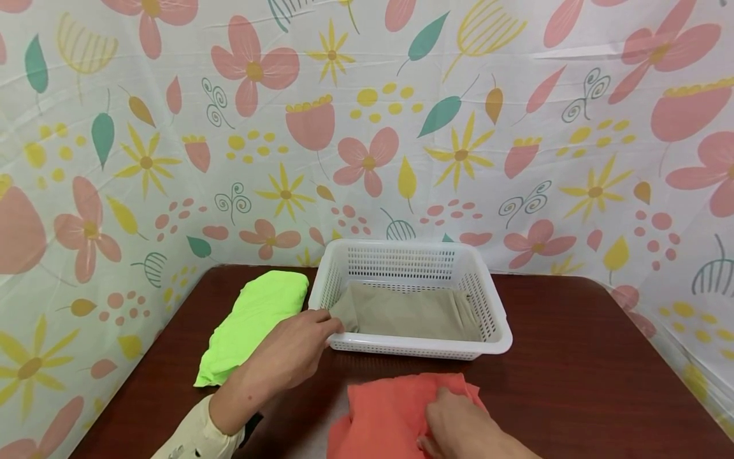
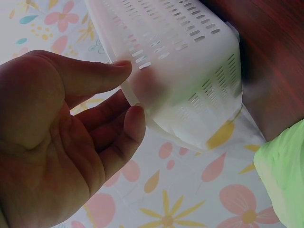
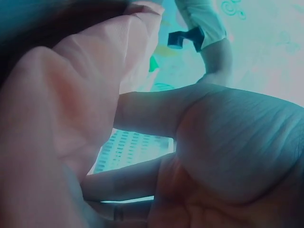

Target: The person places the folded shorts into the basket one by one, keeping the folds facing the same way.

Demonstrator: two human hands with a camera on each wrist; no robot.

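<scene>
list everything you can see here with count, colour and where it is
basket: 1, white, slotted plastic, on the table toward the back, middle
cloth in basket: 1, beige-grey, folded flat on the basket's floor
green cloth: 1, bright lime green, folded, on the table left of the basket
orange cloth: 1, coral orange, bunched, on the table's near edge in front of the basket
table: 1, dark reddish-brown, under everything
backdrop sheet: 1, white with pink, yellow and teal flowers and leaves, behind and at both sides of the table
left hand: 1, cream sleeve at the wrist, fingers at the basket's front left corner, gripping its rim
right hand: 1, on the orange cloth, fingers curled into its folds
</scene>
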